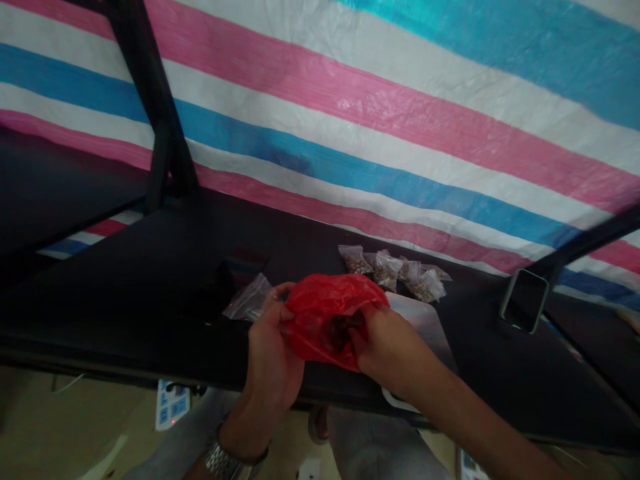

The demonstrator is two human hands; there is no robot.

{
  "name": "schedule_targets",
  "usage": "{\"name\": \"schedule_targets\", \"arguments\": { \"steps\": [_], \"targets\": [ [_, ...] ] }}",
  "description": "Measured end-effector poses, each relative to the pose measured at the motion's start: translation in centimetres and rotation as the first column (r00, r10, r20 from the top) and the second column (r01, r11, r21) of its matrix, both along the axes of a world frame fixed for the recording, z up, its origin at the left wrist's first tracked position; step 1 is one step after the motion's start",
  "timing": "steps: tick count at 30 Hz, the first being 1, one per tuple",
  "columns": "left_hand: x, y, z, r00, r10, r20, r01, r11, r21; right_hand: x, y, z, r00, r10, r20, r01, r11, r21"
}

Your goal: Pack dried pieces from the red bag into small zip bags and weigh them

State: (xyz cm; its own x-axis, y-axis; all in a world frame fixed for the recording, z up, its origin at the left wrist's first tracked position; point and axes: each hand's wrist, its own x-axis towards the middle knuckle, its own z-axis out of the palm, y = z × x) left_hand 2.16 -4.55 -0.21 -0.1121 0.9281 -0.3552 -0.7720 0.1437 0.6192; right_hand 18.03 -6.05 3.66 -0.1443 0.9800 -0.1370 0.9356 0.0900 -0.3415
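Note:
A red plastic bag is held over the front part of the black table, its mouth turned toward me. My left hand grips the bag's left side between thumb and fingers. Into the opening from the right goes my right hand, its fingers curled beside something dark brown inside. The fingertips are partly hidden, so what they pinch cannot be made out. Clear plastic zip bags lie just left of my left hand. Beyond the red bag sit several small zip bags of brown grains.
A pale flat tray-like thing lies under my right forearm. Farther right, a phone leans near a black post. Striped sheeting hangs behind the black table. A power strip shows below the front edge.

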Motion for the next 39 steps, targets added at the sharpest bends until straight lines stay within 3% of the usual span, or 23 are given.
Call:
{"name": "schedule_targets", "arguments": {
  "steps": [5, 7, 9, 11, 15, 18, 21, 26, 31, 35, 39],
  "targets": [
    [0.2, 0.3, 0.0, 0.999, -0.025, 0.02, 0.025, 1.0, -0.016, -0.1, 0.2, 0.4, 0.986, 0.024, 0.162, -0.024, 1.0, -0.005],
    [0.1, 0.4, -0.2, 0.998, -0.017, -0.067, 0.017, 1.0, 0.005, 0.3, 0.4, 0.1, 0.985, 0.024, 0.17, -0.024, 1.0, -0.006],
    [-0.3, 0.5, -0.6, 0.965, 0.027, -0.26, -0.008, 0.997, 0.073, 0.8, 0.6, -0.3, 0.998, 0.003, 0.062, -0.003, 1.0, -0.004],
    [-0.8, 0.6, -0.8, 0.878, 0.117, -0.463, -0.041, 0.985, 0.17, 1.4, 0.7, -0.8, 0.99, -0.029, -0.141, 0.028, 1.0, -0.009],
    [-2.2, 0.7, -1.0, 0.743, 0.279, -0.608, -0.084, 0.94, 0.33, 2.3, 0.6, -1.2, 0.853, -0.048, -0.52, 0.037, 0.999, -0.031],
    [-3.3, 0.3, -1.0, 0.66, 0.269, -0.702, 0.004, 0.932, 0.362, 2.4, 0.3, -1.0, 0.778, -0.011, -0.629, 0.02, 1.0, 0.008],
    [-4.3, -0.3, -1.0, 0.577, 0.214, -0.788, 0.134, 0.927, 0.35, 2.4, 0.2, -0.5, 0.776, 0.004, -0.63, 0.046, 0.997, 0.064],
    [-4.9, -1.0, -1.2, 0.638, 0.101, -0.763, 0.282, 0.892, 0.354, 1.9, -0.2, -0.3, 0.777, 0.019, -0.629, 0.081, 0.988, 0.13],
    [-4.9, -1.0, -1.4, 0.616, 0.011, -0.787, 0.384, 0.869, 0.313, 1.1, -0.9, 0.1, 0.721, 0.055, -0.69, 0.08, 0.983, 0.163],
    [-4.7, -1.1, -0.7, 0.517, 0.026, -0.855, 0.46, 0.834, 0.304, 0.5, -1.6, 2.0, 0.697, 0.118, -0.708, 0.032, 0.98, 0.195],
    [-4.1, -1.0, 1.1, 0.379, 0.119, -0.918, 0.517, 0.795, 0.316, 0.6, -1.9, 4.1, 0.754, 0.171, -0.634, -0.027, 0.973, 0.23]
  ]
}}
